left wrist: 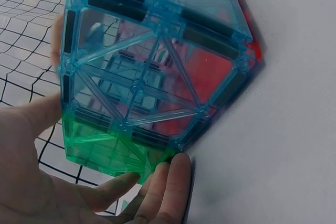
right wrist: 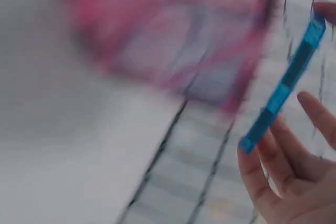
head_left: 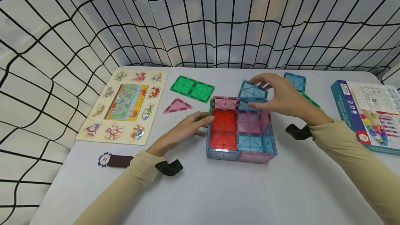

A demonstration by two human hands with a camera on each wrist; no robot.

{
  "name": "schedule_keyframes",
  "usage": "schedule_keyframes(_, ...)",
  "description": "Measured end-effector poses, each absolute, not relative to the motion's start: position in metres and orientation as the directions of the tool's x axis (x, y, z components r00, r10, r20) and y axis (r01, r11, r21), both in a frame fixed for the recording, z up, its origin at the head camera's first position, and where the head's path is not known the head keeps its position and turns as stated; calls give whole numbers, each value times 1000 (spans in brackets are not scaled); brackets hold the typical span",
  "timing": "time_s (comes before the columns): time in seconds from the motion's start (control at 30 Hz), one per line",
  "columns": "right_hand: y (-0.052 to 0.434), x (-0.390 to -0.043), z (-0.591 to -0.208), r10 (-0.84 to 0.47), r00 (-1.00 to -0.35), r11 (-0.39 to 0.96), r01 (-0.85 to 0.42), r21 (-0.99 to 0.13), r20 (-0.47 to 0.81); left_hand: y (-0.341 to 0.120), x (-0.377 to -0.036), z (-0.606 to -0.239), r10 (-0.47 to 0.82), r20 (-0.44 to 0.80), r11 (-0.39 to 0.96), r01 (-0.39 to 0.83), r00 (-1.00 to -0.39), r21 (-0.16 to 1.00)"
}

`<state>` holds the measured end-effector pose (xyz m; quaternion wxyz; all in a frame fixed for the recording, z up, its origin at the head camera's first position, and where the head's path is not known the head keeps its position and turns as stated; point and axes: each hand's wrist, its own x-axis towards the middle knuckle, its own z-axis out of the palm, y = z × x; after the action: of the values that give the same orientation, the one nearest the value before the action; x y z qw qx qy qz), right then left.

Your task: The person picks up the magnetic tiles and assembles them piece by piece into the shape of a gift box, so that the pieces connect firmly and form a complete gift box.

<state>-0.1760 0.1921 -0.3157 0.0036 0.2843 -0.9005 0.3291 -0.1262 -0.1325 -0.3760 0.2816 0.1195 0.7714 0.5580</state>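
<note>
A low box built of see-through magnetic tiles, red, purple, pink and blue on top, stands mid-table. My right hand pinches a blue square tile between thumb and fingers, tilted over the box's back right corner. Edge-on in the right wrist view, that blue tile spans from fingertip to fingertip. My left hand rests against the box's left side. Its fingertips touch a green tile there, below a blue side tile in the left wrist view.
Left lies a sea-animal puzzle board, with a round chip and dark strip before it. A green rectangular tile, pink triangle and blue tile lie behind. A printed box sits right; black netting surrounds the table.
</note>
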Motion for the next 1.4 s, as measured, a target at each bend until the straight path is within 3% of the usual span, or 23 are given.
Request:
schedule_keyframes(0.13,154,-174,-302,-643,-755,590,-594,-546,126,-135,-126,-377,505,-312,344,-144,-805,928)
schedule_keyframes(0.27,134,-175,-296,-699,-713,603,-635,-484,64,-135,-126,-378,521,-308,320,-153,-796,935)
schedule_keyframes(0.6,114,-176,-296,-743,-668,621,-668,-411,-37,-138,-126,-378,536,-295,294,-152,-791,944)
schedule_keyframes(0.93,113,-173,-297,-751,-661,620,-706,-343,5,-137,-127,-377,531,-301,308,-150,-792,939)
schedule_keyframes(1.13,145,-192,-291,-673,-739,641,-609,-467,39,-137,-126,-375,521,-299,311,-149,-800,939)
schedule_keyframes(1.4,257,-236,-311,-450,-893,749,-390,-535,21,-135,-125,-377,511,-306,326,-149,-803,934)
